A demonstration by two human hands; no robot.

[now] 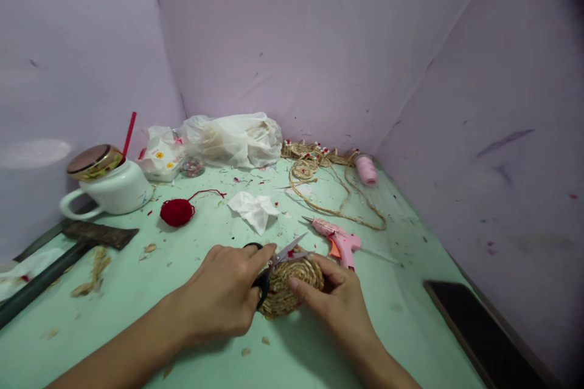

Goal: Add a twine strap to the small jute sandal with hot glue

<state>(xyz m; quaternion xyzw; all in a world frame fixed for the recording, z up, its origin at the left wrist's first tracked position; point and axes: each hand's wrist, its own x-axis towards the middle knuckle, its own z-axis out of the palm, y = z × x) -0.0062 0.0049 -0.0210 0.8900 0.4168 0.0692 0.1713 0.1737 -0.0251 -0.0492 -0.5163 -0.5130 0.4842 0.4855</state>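
My left hand (pixel 230 289) is closed round the black handles of a pair of scissors (pixel 286 250). The blades stand apart, at the far edge of a round coil of woven straw (pixel 292 284) with a bit of red at that rim. My right hand (pixel 340 295) grips the coil by its right side, thumb on top and fingers behind. Whether the blades touch a strand is too small to tell. Just beyond the right hand lies a pink glue gun (pixel 335 237) with an orange trigger.
A hammer (pixel 93 236), a white mug (pixel 116 188) and a red yarn ball (pixel 177 212) are at left. Behind lie a crumpled tissue (pixel 254 209), a plastic bag (pixel 239 140) and twine (pixel 340 213). A pink thread spool (pixel 365 170) and a phone (pixel 483 334) are at right.
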